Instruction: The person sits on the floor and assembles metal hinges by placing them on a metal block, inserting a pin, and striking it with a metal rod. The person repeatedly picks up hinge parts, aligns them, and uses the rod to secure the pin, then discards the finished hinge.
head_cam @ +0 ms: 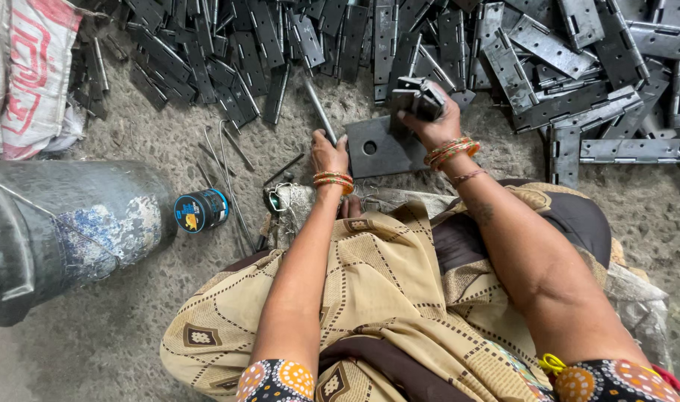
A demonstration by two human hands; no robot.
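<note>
Hinge [418, 98] sits on our flat metal plate [381, 149] on the floor, with our right hand [433, 123] gripping it tight. Our left hand [329, 155] pinches a thin metal rod [318, 110] beside it.

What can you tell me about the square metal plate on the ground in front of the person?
The square plate is a flat, dark grey slab, metal by its look, with one round hole near its middle. It lies flat on the rough grey floor, just below the heap of hinges. The left hand rests at its left edge, gripping a thin rod. The right hand holds a folded hinge upright on its top right corner, covering that part.
</note>
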